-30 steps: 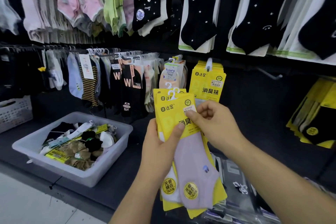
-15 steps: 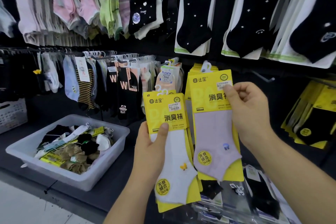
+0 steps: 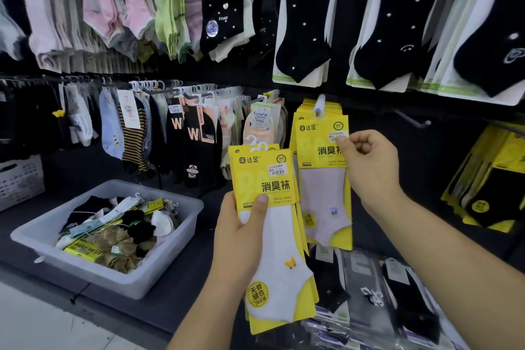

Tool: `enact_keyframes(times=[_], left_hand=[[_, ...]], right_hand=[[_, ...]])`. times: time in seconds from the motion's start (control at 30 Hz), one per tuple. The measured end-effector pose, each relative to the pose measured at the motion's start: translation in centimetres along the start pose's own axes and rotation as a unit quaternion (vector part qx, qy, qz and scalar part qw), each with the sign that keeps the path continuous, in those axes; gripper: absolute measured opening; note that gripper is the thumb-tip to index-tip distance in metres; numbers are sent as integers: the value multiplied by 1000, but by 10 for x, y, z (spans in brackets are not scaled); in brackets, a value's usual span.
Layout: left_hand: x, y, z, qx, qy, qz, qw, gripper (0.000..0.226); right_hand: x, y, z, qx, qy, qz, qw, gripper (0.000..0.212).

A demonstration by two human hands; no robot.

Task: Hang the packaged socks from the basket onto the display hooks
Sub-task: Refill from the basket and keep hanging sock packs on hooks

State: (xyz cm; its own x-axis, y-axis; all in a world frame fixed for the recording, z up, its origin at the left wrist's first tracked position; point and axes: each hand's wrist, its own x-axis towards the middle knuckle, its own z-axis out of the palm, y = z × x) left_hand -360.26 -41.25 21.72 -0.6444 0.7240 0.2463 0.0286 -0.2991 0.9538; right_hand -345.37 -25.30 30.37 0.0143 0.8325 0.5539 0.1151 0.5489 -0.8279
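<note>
Left hand (image 3: 238, 236) grips stack of yellow sock packs (image 3: 272, 236) (white sock on top). Right hand (image 3: 366, 167) pinches lilac-sock pack (image 3: 324, 179) at hook (image 3: 319, 104).

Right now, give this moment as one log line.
left hand holds yellow-card white sock packs; right hand pinches yellow-card lilac sock pack at white hook; grey plastic basket holds socks

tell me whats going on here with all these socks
A person is stocking a sock display. The right hand pinches a yellow lilac-sock pack against the hook where matching packs hang; whether it is hooked on yet cannot be told. The left hand grips a stack of yellow packs, a white sock in front. The grey basket holds more socks.
</note>
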Motion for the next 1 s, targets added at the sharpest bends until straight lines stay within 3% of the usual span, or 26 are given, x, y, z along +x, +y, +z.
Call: enact_keyframes(times=[0.23, 0.3, 0.43, 0.57, 0.73, 0.87, 1.0], left_hand=[[-3, 4, 2, -5, -15, 2, 1000, 10], [-3, 5, 3, -9, -19, 1, 1000, 11], [-5, 8, 6, -27, -26, 2, 999, 11], [-8, 10, 4, -49, -41, -2, 998, 18], [-7, 10, 4, -52, -45, 4, 998, 22], [-7, 8, 5, -67, -48, -5, 997, 18], [-7, 7, 7, -80, -47, -3, 996, 22]], right_hand=[[-12, 9, 3, -49, 21, 37, 998, 20], [-25, 3, 4, -35, -18, 47, 998, 26], [-60, -19, 12, 20, -186, 65, 980, 32], [-68, -29, 14, 30, -186, 64, 980, 24], [-65, -25, 8, 37, -228, 129, 964, 12], [-63, -23, 3, 117, -287, 193, 931, 16], [-60, -19, 1, 153, -253, 237, 926, 23]])
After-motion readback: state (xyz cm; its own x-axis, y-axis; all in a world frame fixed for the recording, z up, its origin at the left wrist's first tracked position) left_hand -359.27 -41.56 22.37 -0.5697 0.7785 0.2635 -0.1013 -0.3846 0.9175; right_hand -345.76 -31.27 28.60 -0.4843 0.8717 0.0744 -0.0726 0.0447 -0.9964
